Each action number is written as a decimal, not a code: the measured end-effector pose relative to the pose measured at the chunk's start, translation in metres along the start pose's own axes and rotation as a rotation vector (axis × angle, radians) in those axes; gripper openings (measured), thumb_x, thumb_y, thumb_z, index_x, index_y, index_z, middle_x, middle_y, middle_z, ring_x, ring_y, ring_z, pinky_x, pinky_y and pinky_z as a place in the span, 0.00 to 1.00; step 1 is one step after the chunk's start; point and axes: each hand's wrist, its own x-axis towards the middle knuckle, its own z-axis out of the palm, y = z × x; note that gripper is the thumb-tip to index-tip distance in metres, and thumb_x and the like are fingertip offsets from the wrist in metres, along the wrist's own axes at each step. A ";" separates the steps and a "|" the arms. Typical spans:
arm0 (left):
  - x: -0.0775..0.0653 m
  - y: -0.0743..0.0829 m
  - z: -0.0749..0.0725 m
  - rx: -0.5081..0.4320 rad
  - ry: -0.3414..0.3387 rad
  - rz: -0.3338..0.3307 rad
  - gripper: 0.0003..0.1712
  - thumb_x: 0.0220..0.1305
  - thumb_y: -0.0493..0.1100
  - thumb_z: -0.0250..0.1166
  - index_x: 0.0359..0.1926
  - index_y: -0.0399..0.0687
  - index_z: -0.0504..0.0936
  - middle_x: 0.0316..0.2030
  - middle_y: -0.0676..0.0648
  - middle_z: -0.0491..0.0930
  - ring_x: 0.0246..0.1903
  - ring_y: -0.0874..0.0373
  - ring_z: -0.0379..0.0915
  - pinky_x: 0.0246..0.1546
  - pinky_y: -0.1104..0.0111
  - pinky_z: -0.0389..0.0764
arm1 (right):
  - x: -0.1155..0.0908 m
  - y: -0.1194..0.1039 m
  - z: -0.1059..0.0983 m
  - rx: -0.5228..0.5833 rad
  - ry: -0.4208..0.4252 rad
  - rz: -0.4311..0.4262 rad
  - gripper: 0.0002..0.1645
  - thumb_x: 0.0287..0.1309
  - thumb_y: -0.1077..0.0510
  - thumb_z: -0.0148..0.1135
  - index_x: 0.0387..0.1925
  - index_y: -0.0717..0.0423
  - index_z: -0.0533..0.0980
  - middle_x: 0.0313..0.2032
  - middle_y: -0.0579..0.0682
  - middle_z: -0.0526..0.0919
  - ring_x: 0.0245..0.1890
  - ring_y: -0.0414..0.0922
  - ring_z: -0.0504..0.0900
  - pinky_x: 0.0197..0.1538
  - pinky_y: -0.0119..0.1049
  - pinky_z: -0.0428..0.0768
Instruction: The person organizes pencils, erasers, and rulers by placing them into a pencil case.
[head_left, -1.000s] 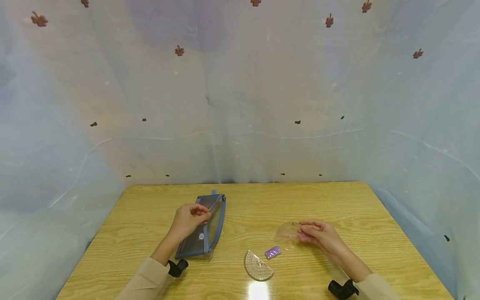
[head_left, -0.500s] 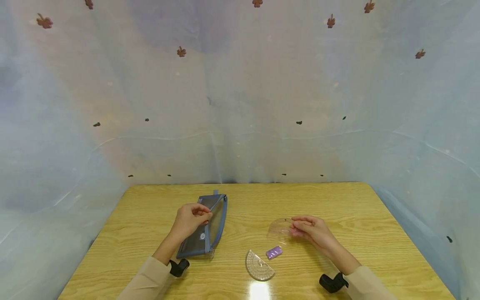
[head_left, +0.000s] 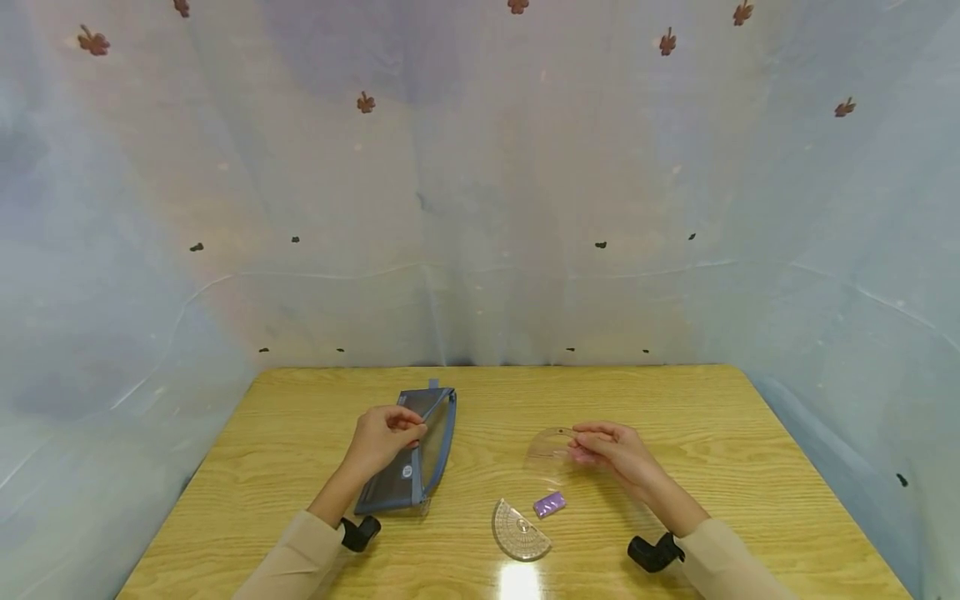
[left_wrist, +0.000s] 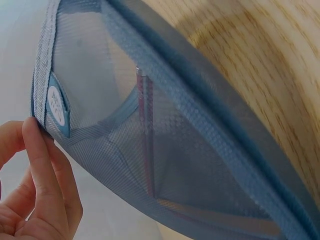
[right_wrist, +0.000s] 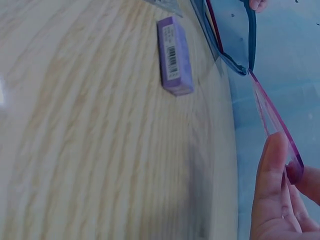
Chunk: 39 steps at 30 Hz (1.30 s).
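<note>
- Head: L hand pinches edge of pouch, mouth gaping, on table; R hand has clear protractor, outside pouch. Left out too: eraser, 2nd protractor.
- L wrist: red pen/pencil in pouch, so 1 in, prob.
- R wrist: narrow pinch on clear protractor, not yet in.

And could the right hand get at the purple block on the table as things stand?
Probably, though not straight away: the purple block lies close by with nothing over it, but the right hand pinches a clear half-round piece, which it would likely have to put down first.
</note>
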 end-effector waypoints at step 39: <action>-0.001 0.003 0.000 -0.014 0.006 0.010 0.03 0.59 0.32 0.72 0.34 0.36 0.86 0.26 0.47 0.84 0.25 0.55 0.83 0.29 0.63 0.87 | 0.043 -0.004 0.043 -0.003 -0.033 -0.002 0.25 0.71 0.69 0.54 0.62 0.85 0.62 0.45 0.66 0.84 0.38 0.43 0.87 0.49 0.40 0.85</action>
